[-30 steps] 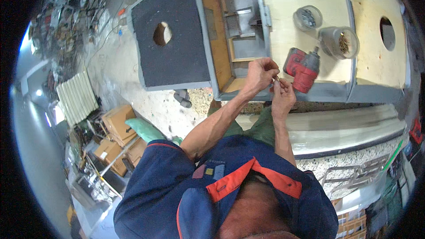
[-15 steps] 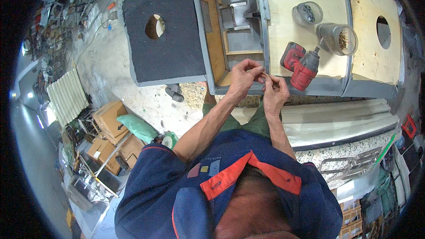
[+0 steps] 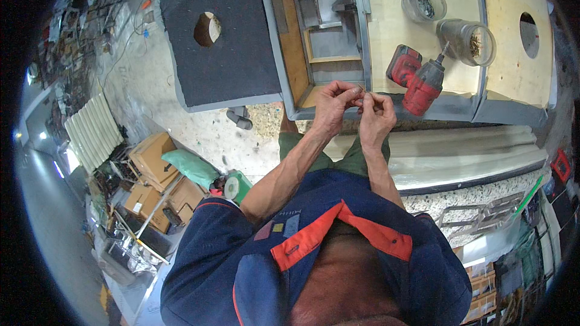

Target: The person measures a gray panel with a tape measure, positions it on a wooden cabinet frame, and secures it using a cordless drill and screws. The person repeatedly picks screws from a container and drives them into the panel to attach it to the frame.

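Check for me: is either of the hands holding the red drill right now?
No, the red drill lies on the bench, beside the right hand.

A pale plywood panel (image 3: 393, 42) edged in grey serves as the work surface, with a round hole (image 3: 529, 35) cut through it toward three o'clock. On it lie a red cordless drill (image 3: 417, 81) near the front edge, a clear jar (image 3: 466, 41) of what may be screws at one o'clock of the drill, and a smaller clear tub (image 3: 424, 5) at twelve o'clock. At nine o'clock of the drill the structure opens into a wooden-sided recess holding grey metal brackets (image 3: 323, 9).
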A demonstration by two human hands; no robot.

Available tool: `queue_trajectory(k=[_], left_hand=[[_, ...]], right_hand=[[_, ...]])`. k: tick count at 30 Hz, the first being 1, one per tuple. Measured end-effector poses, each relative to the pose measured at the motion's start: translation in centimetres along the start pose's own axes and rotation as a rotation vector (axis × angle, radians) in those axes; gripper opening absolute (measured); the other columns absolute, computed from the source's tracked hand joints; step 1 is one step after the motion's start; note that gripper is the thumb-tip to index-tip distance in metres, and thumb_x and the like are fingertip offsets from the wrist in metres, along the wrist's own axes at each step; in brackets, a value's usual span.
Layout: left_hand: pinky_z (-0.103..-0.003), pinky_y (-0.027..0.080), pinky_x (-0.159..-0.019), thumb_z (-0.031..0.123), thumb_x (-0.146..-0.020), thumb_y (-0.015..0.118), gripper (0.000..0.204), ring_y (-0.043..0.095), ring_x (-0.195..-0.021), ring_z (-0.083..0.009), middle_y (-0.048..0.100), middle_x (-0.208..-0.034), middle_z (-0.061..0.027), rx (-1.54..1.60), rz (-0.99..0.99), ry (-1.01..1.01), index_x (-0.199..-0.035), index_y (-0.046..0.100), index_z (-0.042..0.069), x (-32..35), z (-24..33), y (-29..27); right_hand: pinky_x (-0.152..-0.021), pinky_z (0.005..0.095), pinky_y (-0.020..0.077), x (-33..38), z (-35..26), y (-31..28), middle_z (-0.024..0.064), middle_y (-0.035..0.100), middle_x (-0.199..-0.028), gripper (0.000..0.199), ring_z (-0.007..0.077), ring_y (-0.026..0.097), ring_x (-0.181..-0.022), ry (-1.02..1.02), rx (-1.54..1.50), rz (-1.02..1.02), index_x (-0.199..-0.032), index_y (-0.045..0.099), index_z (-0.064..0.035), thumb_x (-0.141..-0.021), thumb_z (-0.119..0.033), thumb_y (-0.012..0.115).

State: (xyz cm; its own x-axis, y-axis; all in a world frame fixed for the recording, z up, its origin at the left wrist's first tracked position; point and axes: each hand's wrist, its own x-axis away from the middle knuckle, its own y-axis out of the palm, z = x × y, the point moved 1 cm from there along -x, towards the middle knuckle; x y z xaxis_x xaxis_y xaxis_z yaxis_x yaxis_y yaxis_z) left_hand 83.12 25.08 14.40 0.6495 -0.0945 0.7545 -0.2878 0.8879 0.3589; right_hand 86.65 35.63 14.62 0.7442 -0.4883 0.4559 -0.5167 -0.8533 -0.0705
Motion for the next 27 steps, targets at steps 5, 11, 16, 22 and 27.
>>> queue_trajectory(k=[5,11,16,22,27], left_hand=[[-0.032,0.06,-0.067,0.005,-0.092,0.067,0.01,0.07,-0.083,-0.0216,0.068,-0.095,-0.0117,0.106,0.151,-0.02,-0.098,0.061,0.0,-0.3,-0.5,0.3],[-0.029,0.058,-0.063,0.006,-0.093,0.067,0.009,0.071,-0.082,-0.0204,0.07,-0.094,-0.0115,0.035,0.103,-0.039,-0.098,0.062,0.001,-0.9,-0.3,0.2],[-0.028,0.056,-0.061,0.009,-0.093,0.069,0.011,0.071,-0.081,-0.0194,0.072,-0.098,-0.0117,0.052,0.132,-0.069,-0.099,0.063,0.002,-1.2,-0.4,0.1],[-0.027,0.055,-0.061,0.014,-0.092,0.07,0.012,0.067,-0.076,-0.0149,0.071,-0.09,-0.0072,0.016,0.117,-0.089,-0.096,0.065,0.003,-1.8,-0.6,0.7],[-0.028,0.053,-0.067,0.015,-0.092,0.071,0.012,0.065,-0.078,-0.0142,0.07,-0.088,-0.0057,0.115,0.087,-0.21,-0.094,0.067,0.004,-2.6,-1.2,1.4]], right_hand=[[-0.059,0.0227,0.049,-0.5,0.6,-0.3,0.0022,0.065,-0.081,0.006,0.006,0.059,-0.067,-0.039,0.043,-0.021,-0.092,0.062,0.0002,-0.091,-0.003,0.067],[-0.061,0.0231,0.0487,-1.1,0.8,-0.7,0.0011,0.066,-0.078,0.006,0.0047,0.058,-0.069,-0.045,0.124,-0.046,-0.09,0.064,0.0002,-0.088,-0.002,0.069],[-0.061,0.0232,0.0488,-1.1,1.1,-0.9,0.001,0.066,-0.078,0.008,0.0044,0.057,-0.069,-0.065,0.153,-0.082,-0.091,0.064,0.0006,-0.087,-0.002,0.07],[-0.064,0.0238,0.0497,-1.4,1.7,-1.4,0.0024,0.065,-0.08,0.007,0.0055,0.058,-0.071,-0.054,0.136,-0.055,-0.092,0.064,0.0013,-0.088,-0.001,0.069],[-0.064,0.0232,0.0498,-1.6,1.6,-1.9,0.0028,0.065,-0.083,0.007,0.0062,0.058,-0.071,-0.015,0.088,-0.009,-0.095,0.064,0.0016,-0.091,-0.002,0.068]])
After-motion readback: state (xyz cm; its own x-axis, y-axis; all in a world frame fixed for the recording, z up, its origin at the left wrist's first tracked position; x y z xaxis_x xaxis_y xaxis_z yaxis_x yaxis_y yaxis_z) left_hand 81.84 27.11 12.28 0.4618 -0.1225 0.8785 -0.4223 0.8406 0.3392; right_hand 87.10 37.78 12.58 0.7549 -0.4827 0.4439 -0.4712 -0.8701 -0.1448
